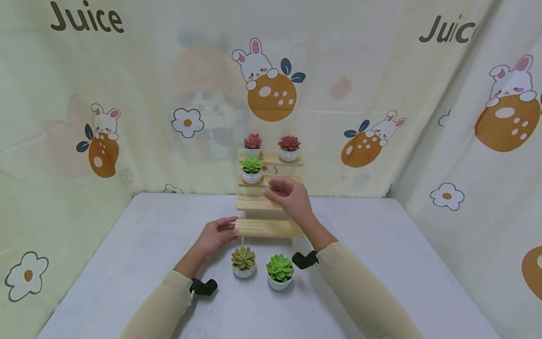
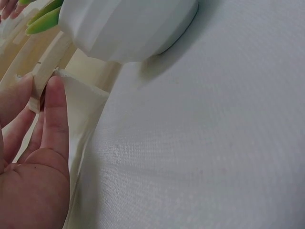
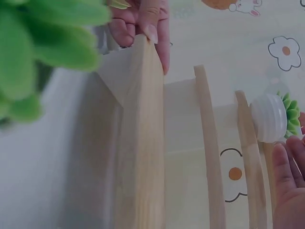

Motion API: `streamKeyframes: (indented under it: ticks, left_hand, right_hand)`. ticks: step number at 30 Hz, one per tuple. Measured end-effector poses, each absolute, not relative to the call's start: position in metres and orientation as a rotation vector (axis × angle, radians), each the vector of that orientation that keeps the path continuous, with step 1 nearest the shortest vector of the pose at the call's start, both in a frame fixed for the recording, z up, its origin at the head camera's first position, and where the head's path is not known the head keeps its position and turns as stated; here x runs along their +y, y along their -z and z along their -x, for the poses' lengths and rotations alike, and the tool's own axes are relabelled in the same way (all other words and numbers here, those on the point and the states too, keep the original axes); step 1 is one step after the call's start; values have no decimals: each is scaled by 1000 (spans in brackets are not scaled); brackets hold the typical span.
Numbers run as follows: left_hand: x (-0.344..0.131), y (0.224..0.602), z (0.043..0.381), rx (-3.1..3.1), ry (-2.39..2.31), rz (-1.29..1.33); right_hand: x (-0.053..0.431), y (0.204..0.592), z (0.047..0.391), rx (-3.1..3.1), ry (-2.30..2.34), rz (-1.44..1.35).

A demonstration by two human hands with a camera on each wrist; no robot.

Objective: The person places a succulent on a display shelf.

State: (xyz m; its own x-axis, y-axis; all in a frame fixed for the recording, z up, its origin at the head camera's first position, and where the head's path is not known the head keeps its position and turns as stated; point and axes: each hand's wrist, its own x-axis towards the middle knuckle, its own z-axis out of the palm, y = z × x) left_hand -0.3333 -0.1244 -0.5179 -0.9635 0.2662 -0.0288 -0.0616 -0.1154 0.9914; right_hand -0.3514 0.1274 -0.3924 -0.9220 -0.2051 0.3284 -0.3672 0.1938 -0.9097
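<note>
A stepped wooden plant stand [image 1: 271, 228] stands on the table near the back curtain. My left hand [image 1: 217, 237] pinches the left end of its lowest board, thumb on one side and fingers on the other, as the left wrist view shows. Above the upper middle boards is my right hand [image 1: 292, 195], its fingers loosely bent with nothing visible between them. Just left of it, a green succulent in a white pot [image 1: 251, 170] sits on the second board from the top. On the top board are a pink-red succulent [image 1: 252, 143] and a darker red succulent [image 1: 289, 148].
In front of the stand, a yellowish-brown succulent [image 1: 243, 261] and a bright green succulent [image 1: 280, 271] stand in white pots on the white tablecloth [image 1: 161, 226]. A printed curtain [image 1: 322, 94] hangs behind and along both sides.
</note>
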Motion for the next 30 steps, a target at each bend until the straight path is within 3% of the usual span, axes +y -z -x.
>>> streamKeyframes:
  ticks: [13,30]
  left_hand:
    - [-124,518,334,1913,-2189,-210]
    - [-124,517,333,1895,-2202,-209]
  right_hand:
    - [143,400,313,-2363,-1822,-596]
    - [162,453,275,-2412,-1877,-610]
